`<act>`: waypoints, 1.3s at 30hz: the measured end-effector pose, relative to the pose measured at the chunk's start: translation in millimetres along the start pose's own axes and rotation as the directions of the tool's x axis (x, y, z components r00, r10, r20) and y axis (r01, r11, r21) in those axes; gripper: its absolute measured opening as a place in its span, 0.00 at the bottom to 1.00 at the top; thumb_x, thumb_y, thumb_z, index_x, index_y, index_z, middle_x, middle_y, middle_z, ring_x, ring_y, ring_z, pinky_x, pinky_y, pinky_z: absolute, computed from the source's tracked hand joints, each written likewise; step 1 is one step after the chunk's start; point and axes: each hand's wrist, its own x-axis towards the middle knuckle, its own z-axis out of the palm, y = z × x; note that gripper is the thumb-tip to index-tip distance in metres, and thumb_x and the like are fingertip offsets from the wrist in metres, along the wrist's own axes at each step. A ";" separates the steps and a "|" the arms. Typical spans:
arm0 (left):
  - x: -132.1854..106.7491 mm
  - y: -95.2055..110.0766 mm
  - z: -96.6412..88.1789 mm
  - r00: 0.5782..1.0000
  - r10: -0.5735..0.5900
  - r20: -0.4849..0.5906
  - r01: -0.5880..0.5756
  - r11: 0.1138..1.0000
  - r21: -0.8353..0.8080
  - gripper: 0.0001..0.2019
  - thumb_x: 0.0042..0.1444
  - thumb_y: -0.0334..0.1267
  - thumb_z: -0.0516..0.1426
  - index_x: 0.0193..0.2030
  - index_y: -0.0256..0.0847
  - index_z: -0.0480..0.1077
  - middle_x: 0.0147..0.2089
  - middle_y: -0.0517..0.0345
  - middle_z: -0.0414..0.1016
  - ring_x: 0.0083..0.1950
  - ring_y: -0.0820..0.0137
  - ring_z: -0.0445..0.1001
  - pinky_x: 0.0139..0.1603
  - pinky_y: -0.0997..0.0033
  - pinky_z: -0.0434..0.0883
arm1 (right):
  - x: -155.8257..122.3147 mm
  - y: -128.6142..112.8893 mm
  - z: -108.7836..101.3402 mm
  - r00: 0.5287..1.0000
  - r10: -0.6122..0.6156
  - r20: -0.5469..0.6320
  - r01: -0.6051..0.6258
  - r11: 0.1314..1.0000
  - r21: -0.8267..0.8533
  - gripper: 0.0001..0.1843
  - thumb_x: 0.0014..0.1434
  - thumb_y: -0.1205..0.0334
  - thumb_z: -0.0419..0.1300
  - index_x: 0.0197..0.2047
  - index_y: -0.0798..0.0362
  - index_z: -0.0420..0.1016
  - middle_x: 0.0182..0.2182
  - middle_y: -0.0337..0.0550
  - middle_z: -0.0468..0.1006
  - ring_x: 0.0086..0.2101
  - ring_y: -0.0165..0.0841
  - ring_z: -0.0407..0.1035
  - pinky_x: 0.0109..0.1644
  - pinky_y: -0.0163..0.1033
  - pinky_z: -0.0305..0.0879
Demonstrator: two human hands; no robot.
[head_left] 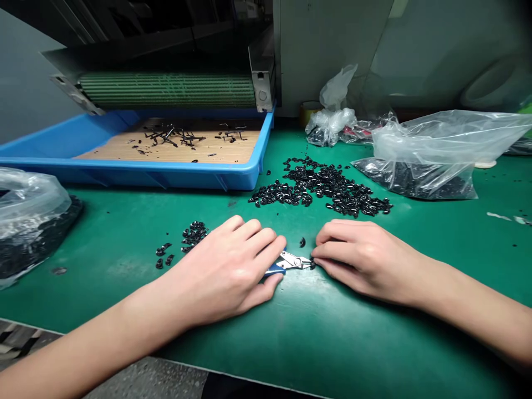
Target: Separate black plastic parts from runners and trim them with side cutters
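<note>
My left hand is wrapped round the blue handles of a pair of small nippers, whose metal jaws point right. At the jaw tips sits a small glossy black plastic piece, pinched between the fingertips of my right hand. Just above the jaws, another curved black piece lies loose on the green table. A large pile of such black pieces spreads beyond my hands. Beside my left wrist is a smaller group of black pieces, partly hidden by the hand.
A blue tray lined with cardboard holds thin black scraps at the back left, below a green ribbed roller. Clear plastic bags of black pieces stand at left and right. Crumpled bags lie by the wall.
</note>
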 end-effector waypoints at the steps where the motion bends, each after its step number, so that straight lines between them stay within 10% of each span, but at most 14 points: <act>1: 1.3 -0.6 -2.5 1.000 0.018 0.009 -0.018 1.000 0.025 0.18 0.68 0.45 0.49 0.54 0.36 0.71 0.44 0.49 0.73 0.42 0.61 0.67 0.41 0.57 0.61 | -0.2 0.3 -0.5 1.000 0.001 0.003 -0.001 1.000 0.004 0.12 0.69 0.63 0.54 0.41 0.54 0.79 0.39 0.47 0.76 0.36 0.33 0.71 0.39 0.38 0.66; 21: 24.3 -8.5 -17.2 0.951 0.287 0.112 -0.307 0.915 0.262 0.19 0.70 0.43 0.45 0.45 0.33 0.72 0.34 0.53 0.68 0.32 0.64 0.66 0.31 0.61 0.62 | 7.8 1.5 12.7 0.975 0.180 -0.127 -0.180 0.984 0.013 0.14 0.69 0.59 0.55 0.46 0.53 0.81 0.36 0.45 0.77 0.34 0.33 0.72 0.40 0.38 0.67; 39: -7.1 -14.0 -5.5 0.995 -0.018 0.097 0.006 0.993 0.119 0.17 0.68 0.47 0.47 0.47 0.37 0.70 0.38 0.52 0.70 0.36 0.64 0.68 0.38 0.62 0.65 | 11.6 4.8 16.7 0.963 0.230 -0.139 -0.214 0.969 0.126 0.08 0.66 0.64 0.59 0.41 0.53 0.80 0.38 0.44 0.78 0.37 0.33 0.72 0.42 0.38 0.66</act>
